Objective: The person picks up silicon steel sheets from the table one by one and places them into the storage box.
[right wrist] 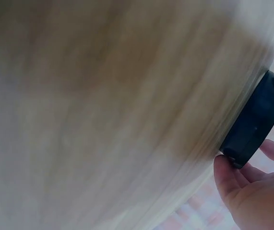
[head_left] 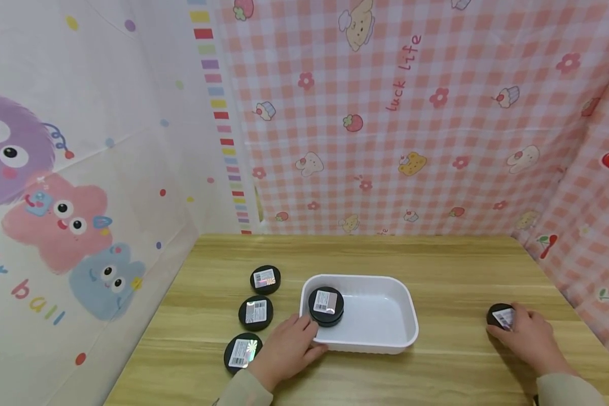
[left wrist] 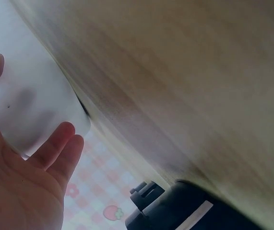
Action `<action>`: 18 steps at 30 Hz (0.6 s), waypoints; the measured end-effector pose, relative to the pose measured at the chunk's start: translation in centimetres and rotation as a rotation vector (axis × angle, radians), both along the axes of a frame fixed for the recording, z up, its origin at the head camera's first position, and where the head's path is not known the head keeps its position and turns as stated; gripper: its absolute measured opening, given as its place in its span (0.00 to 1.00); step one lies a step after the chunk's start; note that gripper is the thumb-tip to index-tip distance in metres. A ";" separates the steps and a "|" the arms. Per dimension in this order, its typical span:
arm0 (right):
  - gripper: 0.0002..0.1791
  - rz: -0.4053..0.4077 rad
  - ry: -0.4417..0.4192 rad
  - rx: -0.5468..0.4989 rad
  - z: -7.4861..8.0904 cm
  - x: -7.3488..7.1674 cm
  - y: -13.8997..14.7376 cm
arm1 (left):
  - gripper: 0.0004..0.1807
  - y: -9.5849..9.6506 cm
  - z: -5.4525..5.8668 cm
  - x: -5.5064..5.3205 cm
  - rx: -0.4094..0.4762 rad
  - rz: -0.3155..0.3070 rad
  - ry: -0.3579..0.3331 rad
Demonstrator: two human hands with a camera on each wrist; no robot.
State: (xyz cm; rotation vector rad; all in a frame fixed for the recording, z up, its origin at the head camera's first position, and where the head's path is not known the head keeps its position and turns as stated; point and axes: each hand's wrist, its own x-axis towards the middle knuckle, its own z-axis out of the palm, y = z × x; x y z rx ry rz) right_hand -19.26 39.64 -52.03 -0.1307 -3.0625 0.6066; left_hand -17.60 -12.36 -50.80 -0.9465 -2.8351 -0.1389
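My right hand [head_left: 530, 335] pinches a round, flat black disc [head_left: 497, 316] with a white label, at the right of the table. In the right wrist view, fingers and thumb hold that black disc [right wrist: 256, 120] by its edge, close to the wood. My left hand [head_left: 290, 347] touches the near left corner of a white tub [head_left: 411, 324]. The left wrist view shows its fingers [left wrist: 62, 143] fairly straight against the tub's outer wall [left wrist: 36, 81]. Inside the tub, at the left end, a labelled black disc [head_left: 326, 301] lies on another one.
Left of the tub, three labelled black discs stand in a row: a far one [head_left: 265, 279], a middle one [head_left: 256, 313] and a near one [head_left: 243, 352], close to my left wrist. Patterned cloths [head_left: 335, 141] hang behind and beside the wooden table [head_left: 451, 270].
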 end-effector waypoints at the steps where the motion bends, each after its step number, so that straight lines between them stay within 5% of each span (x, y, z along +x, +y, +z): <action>1: 0.52 0.003 -0.005 0.002 0.0 0.0 0.1 | 0.20 0.0 0.0 0.0 -0.001 0.001 -0.001; 18: 0.53 -0.014 -0.014 -0.016 1.1 0.6 -0.4 | 0.21 -0.1 -0.4 -0.2 -0.011 0.006 -0.026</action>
